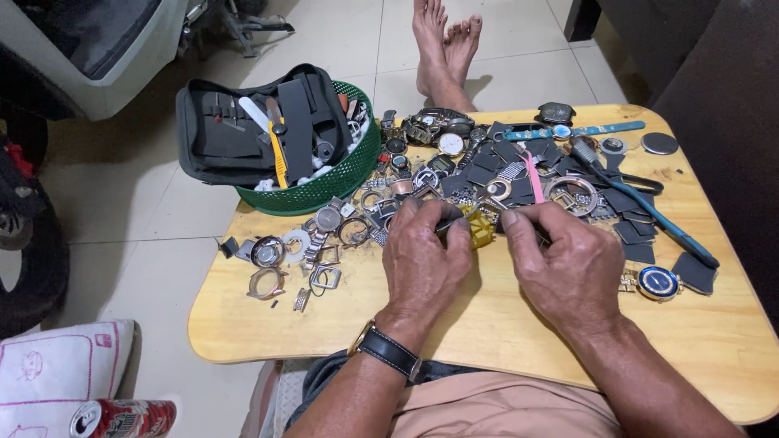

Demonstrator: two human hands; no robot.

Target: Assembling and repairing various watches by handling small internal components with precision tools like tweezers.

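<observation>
From the head camera, I look down on my two hands, side by side over the middle of the wooden worktop (487, 324) that rests across my lap. My left hand (423, 255) has its grip curled narrow around a thin metal tool (448, 225) whose tip points toward a small yellow plastic block (479, 225). That block sits on the worktop between my two hands, just at my fingertips. My right hand (568, 264) is closed in a tight grip on a dark, slender tool (531, 229), its end also angled in toward the yellow block; what lies on the block itself is too small for me to tell. A black strap watch (391, 353) is on my left wrist.

Beyond my hands lies a thick scatter of watch cases, bezels and dark strap pieces (503, 166). To the left of my left hand sit loose metal watch cases (268, 251). A blue-handled tool (657, 215) runs diagonally on the right, and a blue-dialled watch (657, 281) lies near the right edge. A green basket (341, 174) at the worktop's far left corner holds a black tool pouch (235, 134). My bare feet (442, 36) rest on the tiled floor beyond.
</observation>
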